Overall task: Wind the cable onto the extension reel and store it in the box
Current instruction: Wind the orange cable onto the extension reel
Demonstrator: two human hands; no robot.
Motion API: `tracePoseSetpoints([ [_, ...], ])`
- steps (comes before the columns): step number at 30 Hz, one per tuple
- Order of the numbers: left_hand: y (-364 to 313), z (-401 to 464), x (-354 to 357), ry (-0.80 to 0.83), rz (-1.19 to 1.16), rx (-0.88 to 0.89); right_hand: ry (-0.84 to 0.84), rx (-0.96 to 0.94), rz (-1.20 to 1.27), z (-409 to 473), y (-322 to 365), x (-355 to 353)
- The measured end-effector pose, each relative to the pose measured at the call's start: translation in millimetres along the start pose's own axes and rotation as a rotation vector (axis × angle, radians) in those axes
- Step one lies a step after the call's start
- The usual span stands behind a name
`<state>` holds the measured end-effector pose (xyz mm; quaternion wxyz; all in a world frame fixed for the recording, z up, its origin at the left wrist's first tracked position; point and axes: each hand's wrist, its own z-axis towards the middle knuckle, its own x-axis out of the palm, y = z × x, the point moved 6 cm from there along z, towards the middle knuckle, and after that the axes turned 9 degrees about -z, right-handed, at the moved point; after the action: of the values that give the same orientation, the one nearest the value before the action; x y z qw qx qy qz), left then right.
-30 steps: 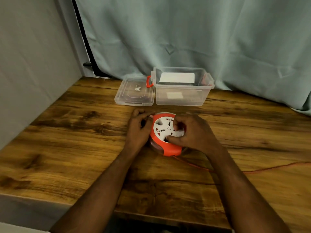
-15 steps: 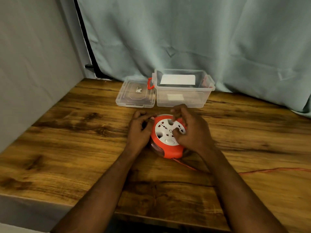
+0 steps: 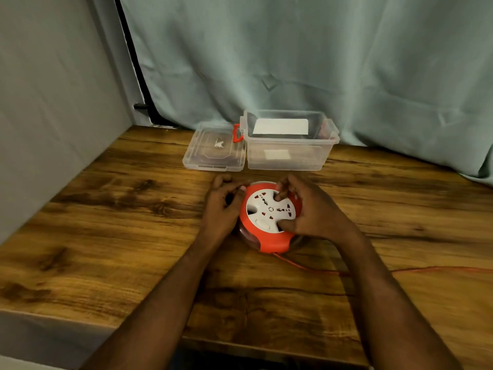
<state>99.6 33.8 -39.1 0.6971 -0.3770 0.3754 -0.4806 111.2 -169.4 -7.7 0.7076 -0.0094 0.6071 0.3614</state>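
Bracing the reel (image 3: 269, 217) mid-table with your left hand (image 3: 222, 206) curled on its rim, your right hand (image 3: 312, 209) hooks 2 digits into its face to turn it, cable (image 3: 346, 272) trailing right, box (image 3: 289, 141) open behind.

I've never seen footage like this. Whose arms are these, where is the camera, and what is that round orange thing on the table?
No machine here: a person wears a camera on the head, looking down at their own arms. On the wooden table lies an orange-and-white extension reel, a socket block that stores its own cable. The left hand grips its side; the right hand has fingers hooked in the white dial's notches. The orange cable trails off to the right. Behind stand a clear plastic box, open, and its lid beside it.
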Motion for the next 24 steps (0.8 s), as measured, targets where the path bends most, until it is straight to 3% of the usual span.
tracePoseSetpoints([
  [11, 1, 0, -6, -0.060, -0.003, -0.009, -0.079, 0.062, -0.375, 0, 21, 9],
  [18, -1, -1, -2, -0.024, -0.019, -0.020, -0.130, 0.129, -0.374, 1, 33, 13],
  [22, -3, -1, -3, -0.022, -0.028, -0.007, -0.269, 0.056, -0.184, -2, 31, -5],
  [24, -3, -1, -3, -0.021, -0.019, -0.006, -0.199, 0.012, -0.120, -3, 26, -9],
])
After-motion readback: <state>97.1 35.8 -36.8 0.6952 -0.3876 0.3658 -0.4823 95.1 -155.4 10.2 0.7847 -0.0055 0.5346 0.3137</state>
